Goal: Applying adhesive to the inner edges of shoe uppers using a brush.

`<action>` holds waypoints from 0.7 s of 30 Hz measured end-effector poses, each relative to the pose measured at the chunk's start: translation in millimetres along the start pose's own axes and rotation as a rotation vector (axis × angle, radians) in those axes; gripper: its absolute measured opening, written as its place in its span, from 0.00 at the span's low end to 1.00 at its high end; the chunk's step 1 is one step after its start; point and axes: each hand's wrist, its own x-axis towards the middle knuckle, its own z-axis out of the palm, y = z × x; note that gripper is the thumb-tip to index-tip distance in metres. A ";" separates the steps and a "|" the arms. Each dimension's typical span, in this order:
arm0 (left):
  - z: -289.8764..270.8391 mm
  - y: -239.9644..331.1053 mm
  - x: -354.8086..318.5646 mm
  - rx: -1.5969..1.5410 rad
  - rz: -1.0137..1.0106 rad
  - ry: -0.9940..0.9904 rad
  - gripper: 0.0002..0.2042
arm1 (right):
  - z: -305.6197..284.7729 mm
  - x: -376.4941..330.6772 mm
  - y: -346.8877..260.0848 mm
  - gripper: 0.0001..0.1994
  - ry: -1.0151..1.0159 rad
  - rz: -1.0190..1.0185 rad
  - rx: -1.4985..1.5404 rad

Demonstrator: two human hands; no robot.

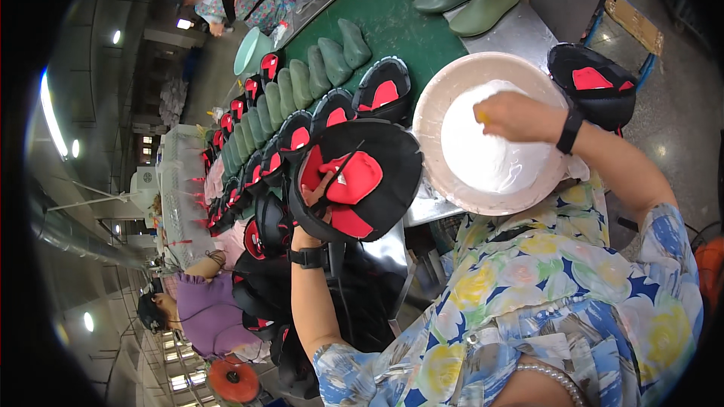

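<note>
A black shoe upper [396, 169] with a red lining hangs in front of me on the left, its opening turned up. My left hand [320, 194] grips it, fingers partly inside against the red lining. To the right stands a wide beige basin [434, 124] holding white, powdery-looking stuff [483, 162]. Over it is my right hand [516, 117], fingers closed around a small yellow thing [483, 114], mostly hidden, so its kind does not show.
Green shoe lasts [332, 60] and black-and-red uppers [382, 90] line the green-topped bench [403, 38]. Larger lasts [486, 6] lie beyond the basin. Another upper [592, 87] sits right of it. Co-workers stand at far left [207, 305] and upper left [249, 4].
</note>
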 end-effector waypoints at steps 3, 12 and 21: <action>-1.7 -14.2 11.8 -0.029 -0.059 -0.206 0.23 | -40.9 4.7 -18.7 0.09 0.232 -0.045 0.204; 59.8 14.1 23.0 -0.560 -0.341 -0.171 0.16 | -61.9 22.1 -48.2 0.13 0.497 -0.151 0.393; 93.8 -3.7 16.3 -0.482 -0.036 0.211 0.18 | -14.5 20.8 -53.8 0.18 0.683 0.264 0.614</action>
